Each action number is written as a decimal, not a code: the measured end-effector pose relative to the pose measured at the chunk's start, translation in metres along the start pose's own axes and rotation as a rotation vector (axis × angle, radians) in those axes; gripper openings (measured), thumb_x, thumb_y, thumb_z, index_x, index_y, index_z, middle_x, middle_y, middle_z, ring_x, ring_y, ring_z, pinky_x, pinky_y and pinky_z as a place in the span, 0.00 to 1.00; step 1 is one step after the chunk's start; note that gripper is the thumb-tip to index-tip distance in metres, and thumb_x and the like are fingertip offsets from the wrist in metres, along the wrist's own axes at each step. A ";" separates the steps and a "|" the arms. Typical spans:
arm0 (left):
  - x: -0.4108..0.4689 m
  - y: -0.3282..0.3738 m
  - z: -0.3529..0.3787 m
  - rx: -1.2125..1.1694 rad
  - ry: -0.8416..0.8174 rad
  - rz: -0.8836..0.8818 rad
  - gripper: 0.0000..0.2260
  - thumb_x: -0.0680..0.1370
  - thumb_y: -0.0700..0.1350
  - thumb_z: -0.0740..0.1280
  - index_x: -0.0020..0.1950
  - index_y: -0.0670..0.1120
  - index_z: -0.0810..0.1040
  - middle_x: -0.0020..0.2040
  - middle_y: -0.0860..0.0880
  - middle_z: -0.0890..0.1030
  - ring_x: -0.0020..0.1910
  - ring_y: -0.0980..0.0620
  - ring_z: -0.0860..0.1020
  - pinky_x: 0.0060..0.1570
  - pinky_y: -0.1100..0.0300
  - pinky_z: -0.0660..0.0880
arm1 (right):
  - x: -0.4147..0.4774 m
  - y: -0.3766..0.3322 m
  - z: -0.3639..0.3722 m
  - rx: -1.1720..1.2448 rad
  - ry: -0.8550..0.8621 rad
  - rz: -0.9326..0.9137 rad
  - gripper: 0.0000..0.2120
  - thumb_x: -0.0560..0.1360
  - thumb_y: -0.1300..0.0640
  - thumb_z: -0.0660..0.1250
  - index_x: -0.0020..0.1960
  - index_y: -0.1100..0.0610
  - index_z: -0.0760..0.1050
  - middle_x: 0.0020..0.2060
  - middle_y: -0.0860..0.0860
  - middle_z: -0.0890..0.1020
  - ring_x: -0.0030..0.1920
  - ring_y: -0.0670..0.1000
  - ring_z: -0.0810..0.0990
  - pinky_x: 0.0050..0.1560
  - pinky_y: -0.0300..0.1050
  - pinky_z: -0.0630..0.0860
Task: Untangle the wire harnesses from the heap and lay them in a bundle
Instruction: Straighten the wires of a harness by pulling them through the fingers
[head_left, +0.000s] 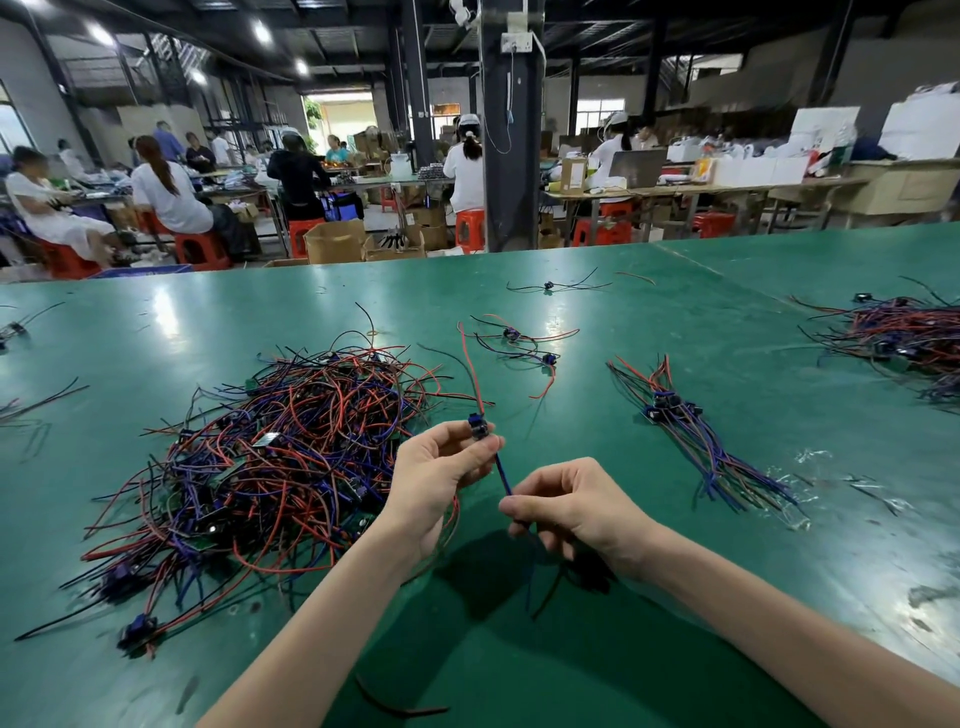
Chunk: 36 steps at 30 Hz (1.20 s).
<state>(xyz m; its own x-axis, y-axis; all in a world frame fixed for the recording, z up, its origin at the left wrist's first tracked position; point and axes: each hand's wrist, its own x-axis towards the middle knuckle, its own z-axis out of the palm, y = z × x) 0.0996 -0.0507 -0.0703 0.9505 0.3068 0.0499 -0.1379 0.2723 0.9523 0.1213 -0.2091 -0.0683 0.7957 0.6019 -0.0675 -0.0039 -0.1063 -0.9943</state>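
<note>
Harness (480, 415): runs up-down, red wire pointing away.
Left hand (441, 480): pinches its connector.
Right hand (569, 512): pinches its blue wire.

A green table (649, 322) carries a big tangled heap (270, 462) of red, blue and black wires at left, and a straightened bundle (691, 431) at right.

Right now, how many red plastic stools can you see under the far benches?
7, possibly more hidden: two at the far left, one by a carton, one beside the pillar, three on the right.
</note>
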 end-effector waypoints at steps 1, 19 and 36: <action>0.002 0.003 -0.002 -0.008 0.027 0.014 0.07 0.70 0.32 0.71 0.45 0.40 0.80 0.34 0.50 0.82 0.31 0.58 0.78 0.33 0.69 0.75 | -0.001 0.000 0.001 -0.002 -0.014 0.006 0.06 0.71 0.62 0.73 0.36 0.59 0.78 0.29 0.54 0.82 0.19 0.44 0.70 0.17 0.33 0.64; 0.009 0.015 -0.016 0.077 0.135 0.173 0.06 0.70 0.35 0.73 0.43 0.44 0.81 0.34 0.52 0.82 0.33 0.58 0.79 0.35 0.69 0.75 | -0.003 -0.001 0.002 -0.071 -0.132 -0.040 0.10 0.68 0.58 0.75 0.31 0.55 0.77 0.23 0.49 0.76 0.18 0.44 0.65 0.19 0.32 0.58; 0.010 0.021 -0.023 0.073 0.210 0.157 0.05 0.71 0.35 0.73 0.43 0.43 0.81 0.34 0.52 0.81 0.34 0.57 0.78 0.36 0.65 0.78 | -0.003 0.000 0.000 -0.202 -0.176 -0.058 0.03 0.74 0.63 0.70 0.43 0.58 0.76 0.31 0.53 0.75 0.22 0.45 0.67 0.20 0.35 0.65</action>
<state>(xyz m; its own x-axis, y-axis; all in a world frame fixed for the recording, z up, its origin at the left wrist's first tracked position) 0.0998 -0.0210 -0.0565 0.8391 0.5250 0.1426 -0.2518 0.1423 0.9573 0.1188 -0.2111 -0.0683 0.6735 0.7380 -0.0419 0.1732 -0.2125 -0.9617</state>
